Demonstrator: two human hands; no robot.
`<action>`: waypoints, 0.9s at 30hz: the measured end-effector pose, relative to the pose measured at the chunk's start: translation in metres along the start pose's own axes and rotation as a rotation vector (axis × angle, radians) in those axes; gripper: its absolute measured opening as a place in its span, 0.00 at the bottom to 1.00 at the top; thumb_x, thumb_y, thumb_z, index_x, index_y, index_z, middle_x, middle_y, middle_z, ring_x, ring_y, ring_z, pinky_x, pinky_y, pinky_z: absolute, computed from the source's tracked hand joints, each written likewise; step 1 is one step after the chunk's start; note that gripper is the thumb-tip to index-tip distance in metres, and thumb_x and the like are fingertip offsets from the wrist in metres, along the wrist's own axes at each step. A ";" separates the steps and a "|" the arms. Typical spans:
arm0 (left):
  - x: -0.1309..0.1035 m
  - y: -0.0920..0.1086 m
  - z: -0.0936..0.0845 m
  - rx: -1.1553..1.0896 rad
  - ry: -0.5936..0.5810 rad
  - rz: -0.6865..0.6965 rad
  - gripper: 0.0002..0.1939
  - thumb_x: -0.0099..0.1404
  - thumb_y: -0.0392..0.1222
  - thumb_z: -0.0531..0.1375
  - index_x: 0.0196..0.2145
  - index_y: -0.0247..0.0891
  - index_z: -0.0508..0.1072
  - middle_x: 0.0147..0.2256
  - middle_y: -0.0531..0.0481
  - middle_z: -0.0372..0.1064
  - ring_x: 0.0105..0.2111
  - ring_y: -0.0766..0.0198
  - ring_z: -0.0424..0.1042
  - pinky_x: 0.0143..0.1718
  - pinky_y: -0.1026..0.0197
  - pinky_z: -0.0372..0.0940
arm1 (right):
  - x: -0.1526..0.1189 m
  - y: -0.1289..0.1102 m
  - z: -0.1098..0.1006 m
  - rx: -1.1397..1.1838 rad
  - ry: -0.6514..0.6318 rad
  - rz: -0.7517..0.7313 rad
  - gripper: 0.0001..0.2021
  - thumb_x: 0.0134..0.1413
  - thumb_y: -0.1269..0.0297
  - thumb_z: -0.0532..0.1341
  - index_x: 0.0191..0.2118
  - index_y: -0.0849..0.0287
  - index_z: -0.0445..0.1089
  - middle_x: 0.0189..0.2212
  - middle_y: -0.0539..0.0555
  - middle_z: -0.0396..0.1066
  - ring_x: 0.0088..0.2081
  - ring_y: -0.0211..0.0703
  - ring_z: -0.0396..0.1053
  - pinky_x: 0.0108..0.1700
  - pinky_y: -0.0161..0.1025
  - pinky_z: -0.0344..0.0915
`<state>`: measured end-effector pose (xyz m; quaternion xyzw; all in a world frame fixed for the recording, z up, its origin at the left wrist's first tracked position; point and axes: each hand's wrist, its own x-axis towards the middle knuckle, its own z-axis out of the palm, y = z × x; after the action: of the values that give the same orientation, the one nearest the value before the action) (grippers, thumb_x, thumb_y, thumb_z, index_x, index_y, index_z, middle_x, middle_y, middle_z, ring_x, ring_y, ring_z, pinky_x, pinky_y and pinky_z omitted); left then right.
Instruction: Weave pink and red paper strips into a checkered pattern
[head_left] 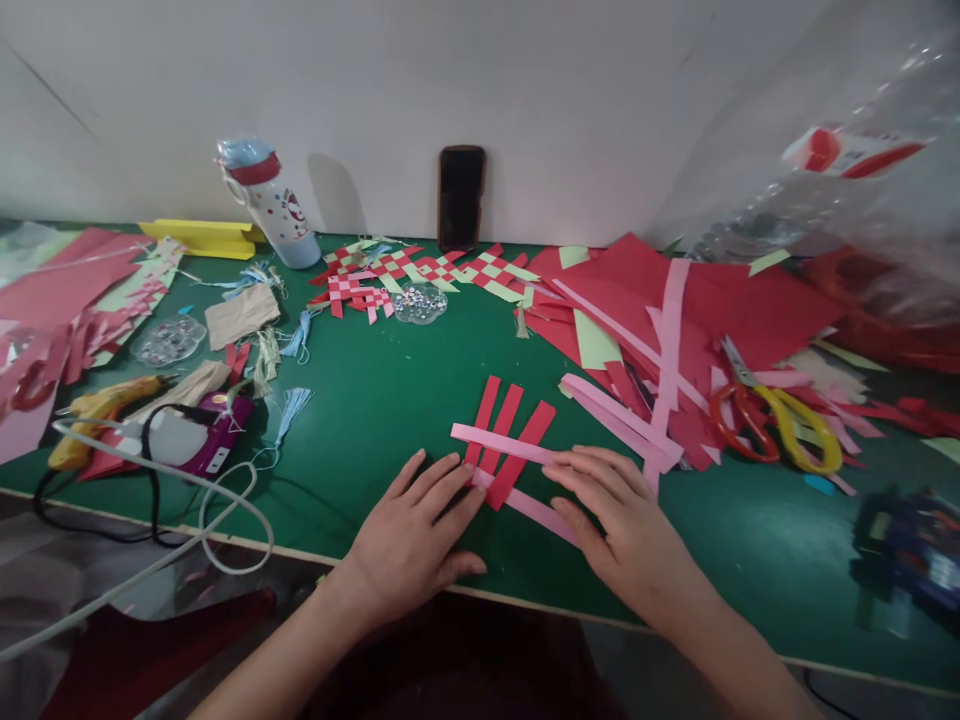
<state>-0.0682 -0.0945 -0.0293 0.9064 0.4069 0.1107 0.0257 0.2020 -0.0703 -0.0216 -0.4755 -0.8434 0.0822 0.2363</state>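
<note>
Three red paper strips (531, 435) lie side by side on the green table, slanting away from me. One pink paper strip (502, 442) crosses on top of them, its right end between the thumb and fingers of my right hand (622, 525). Nearer to me a second pink strip (540, 514) also crosses the red ones; its left part is partly hidden by my fingers, so the full weave is unclear. My left hand (412, 530) rests flat with outstretched fingers, the tips touching the lower left ends of the red strips.
Scissors (772, 410), loose pink strips (622, 415) and red paper sheets (697, 290) lie at right. Woven checkered pieces (442, 270), a bottle (274, 210) and a phone (461, 197) are at the back. A glue gun (105, 410), cables and tassels (289, 410) occupy the left.
</note>
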 end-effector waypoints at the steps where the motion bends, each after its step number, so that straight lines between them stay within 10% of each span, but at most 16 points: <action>1: 0.000 0.000 0.000 -0.005 -0.006 -0.002 0.30 0.70 0.60 0.50 0.62 0.40 0.61 0.62 0.46 0.60 0.64 0.54 0.55 0.66 0.44 0.44 | 0.008 -0.004 0.000 -0.014 -0.017 -0.032 0.14 0.64 0.64 0.53 0.52 0.52 0.69 0.48 0.56 0.73 0.53 0.52 0.65 0.52 0.54 0.65; 11: 0.002 0.002 -0.003 -0.080 -0.005 -0.051 0.28 0.70 0.58 0.52 0.61 0.42 0.62 0.60 0.45 0.61 0.64 0.52 0.54 0.66 0.44 0.48 | 0.087 -0.019 0.012 -0.151 -0.258 -0.195 0.13 0.62 0.69 0.54 0.48 0.59 0.71 0.42 0.58 0.74 0.45 0.52 0.67 0.48 0.51 0.64; 27: 0.003 0.001 -0.003 -0.153 -0.003 -0.070 0.27 0.69 0.57 0.53 0.61 0.43 0.62 0.59 0.47 0.61 0.63 0.52 0.54 0.66 0.43 0.48 | 0.042 0.015 -0.001 -0.071 -0.185 0.174 0.09 0.61 0.57 0.54 0.35 0.53 0.68 0.35 0.55 0.72 0.39 0.50 0.69 0.40 0.48 0.68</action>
<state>-0.0661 -0.0930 -0.0258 0.8872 0.4287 0.1391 0.0991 0.1956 -0.0274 -0.0128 -0.5454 -0.8194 0.1162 0.1326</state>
